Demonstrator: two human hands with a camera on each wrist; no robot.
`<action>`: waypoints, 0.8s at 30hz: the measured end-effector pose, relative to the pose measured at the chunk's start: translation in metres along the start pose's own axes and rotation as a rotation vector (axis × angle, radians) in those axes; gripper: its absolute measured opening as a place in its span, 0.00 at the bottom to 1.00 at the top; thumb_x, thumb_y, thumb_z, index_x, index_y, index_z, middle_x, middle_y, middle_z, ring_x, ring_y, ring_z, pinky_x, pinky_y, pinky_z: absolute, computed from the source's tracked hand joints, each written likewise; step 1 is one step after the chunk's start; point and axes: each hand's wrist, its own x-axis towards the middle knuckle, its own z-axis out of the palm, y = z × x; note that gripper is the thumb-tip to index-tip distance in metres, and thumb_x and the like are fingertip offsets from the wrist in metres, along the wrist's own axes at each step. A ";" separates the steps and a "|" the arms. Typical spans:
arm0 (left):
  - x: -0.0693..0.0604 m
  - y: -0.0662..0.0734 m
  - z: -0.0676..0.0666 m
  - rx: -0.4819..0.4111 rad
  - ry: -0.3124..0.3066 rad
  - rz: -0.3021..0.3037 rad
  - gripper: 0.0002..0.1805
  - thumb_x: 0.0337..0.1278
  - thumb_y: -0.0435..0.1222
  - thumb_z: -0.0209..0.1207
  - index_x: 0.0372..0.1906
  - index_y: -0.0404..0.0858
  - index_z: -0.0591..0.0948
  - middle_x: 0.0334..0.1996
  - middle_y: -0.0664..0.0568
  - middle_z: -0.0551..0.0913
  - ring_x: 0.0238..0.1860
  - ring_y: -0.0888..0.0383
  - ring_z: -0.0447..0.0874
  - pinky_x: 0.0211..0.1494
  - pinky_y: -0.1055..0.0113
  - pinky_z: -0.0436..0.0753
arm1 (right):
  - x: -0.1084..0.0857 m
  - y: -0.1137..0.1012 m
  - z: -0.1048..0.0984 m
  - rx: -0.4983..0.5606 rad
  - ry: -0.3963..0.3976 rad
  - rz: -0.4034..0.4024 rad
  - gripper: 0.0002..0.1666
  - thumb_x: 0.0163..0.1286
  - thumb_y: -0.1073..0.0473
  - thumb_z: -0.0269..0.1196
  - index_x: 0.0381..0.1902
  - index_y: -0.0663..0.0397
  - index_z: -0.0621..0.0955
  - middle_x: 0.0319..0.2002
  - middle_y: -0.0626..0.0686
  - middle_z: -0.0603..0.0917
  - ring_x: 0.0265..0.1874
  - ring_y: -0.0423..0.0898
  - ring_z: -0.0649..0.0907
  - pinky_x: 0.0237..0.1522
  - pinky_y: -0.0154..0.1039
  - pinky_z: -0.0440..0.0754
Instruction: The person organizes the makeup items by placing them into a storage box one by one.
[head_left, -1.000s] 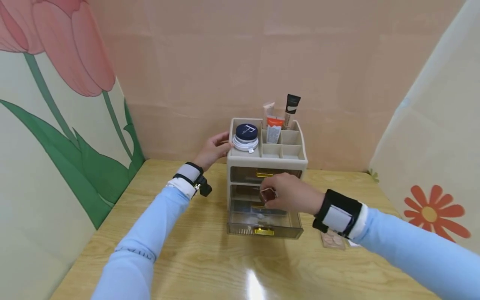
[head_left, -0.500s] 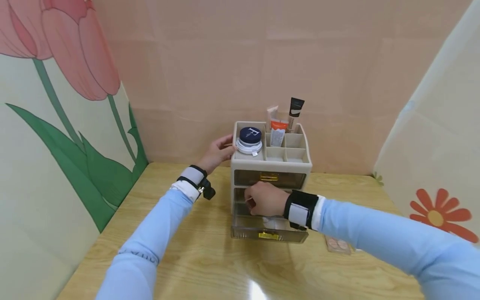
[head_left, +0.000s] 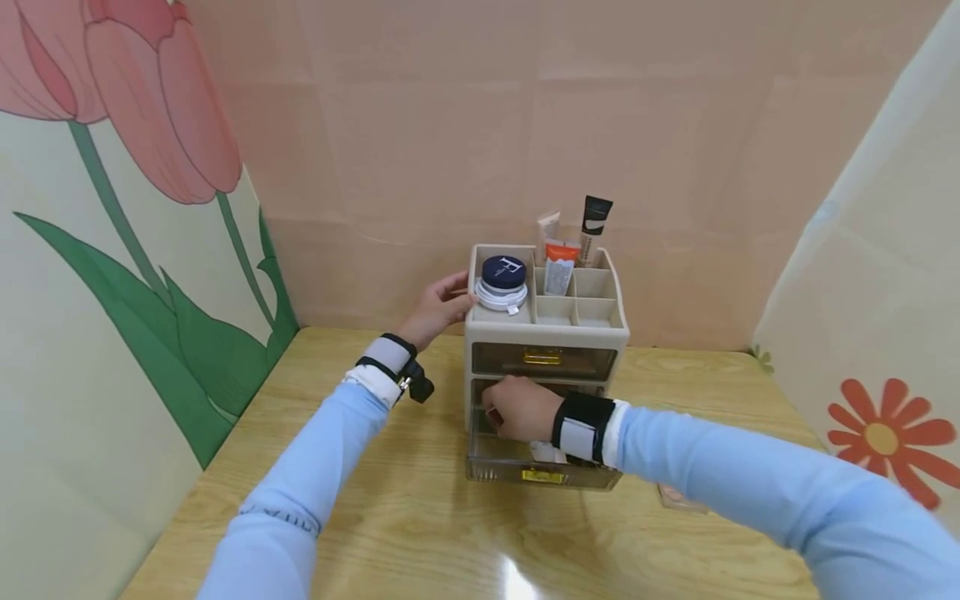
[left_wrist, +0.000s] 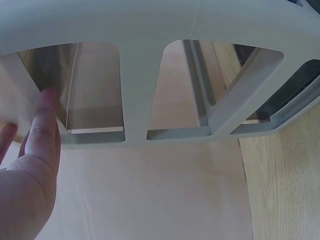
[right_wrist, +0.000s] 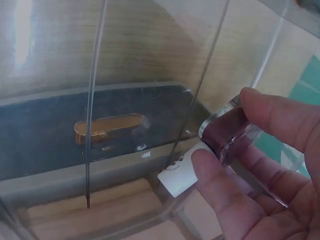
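My left hand rests against the left side of a cream cosmetics organizer, its fingers fairly straight. In the left wrist view a finger lies along the organizer's cut-out side frame. My right hand is over the pulled-out clear drawer. Its thumb and fingers pinch a small dark-red cosmetic item with clear walls, best seen in the right wrist view. A white piece with faint print shows beside those fingers. From the head camera, the hand hides the pinched item.
On the organizer's top sit a navy-lidded round compact, a white puck-shaped case, an orange-capped tube and a black-capped tube. The top drawer is closed. A pinkish flat packet lies on the table beneath the right forearm.
My right hand has moved left and slightly down into the open drawer, carrying the dark-red item. The left hand has stayed on the organizer's side. The head view has shifted slightly.
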 end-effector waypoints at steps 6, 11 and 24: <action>0.000 0.001 0.002 0.001 -0.003 0.010 0.29 0.65 0.30 0.56 0.71 0.35 0.66 0.63 0.40 0.72 0.57 0.48 0.75 0.54 0.61 0.80 | 0.003 0.001 0.004 -0.012 -0.011 0.032 0.08 0.54 0.68 0.69 0.26 0.53 0.81 0.19 0.43 0.76 0.18 0.39 0.74 0.21 0.34 0.72; -0.001 0.001 0.002 -0.002 -0.001 0.019 0.30 0.65 0.29 0.56 0.71 0.34 0.65 0.63 0.40 0.71 0.57 0.47 0.74 0.54 0.61 0.80 | 0.007 0.002 0.007 -0.020 -0.003 0.031 0.08 0.55 0.68 0.69 0.25 0.53 0.79 0.19 0.44 0.76 0.18 0.39 0.74 0.20 0.35 0.72; -0.001 0.001 0.000 -0.004 -0.007 0.008 0.29 0.66 0.30 0.56 0.71 0.36 0.66 0.62 0.41 0.72 0.58 0.47 0.74 0.56 0.60 0.80 | 0.003 -0.003 0.000 -0.026 -0.016 0.026 0.09 0.54 0.66 0.71 0.29 0.53 0.80 0.21 0.43 0.76 0.21 0.39 0.75 0.23 0.34 0.74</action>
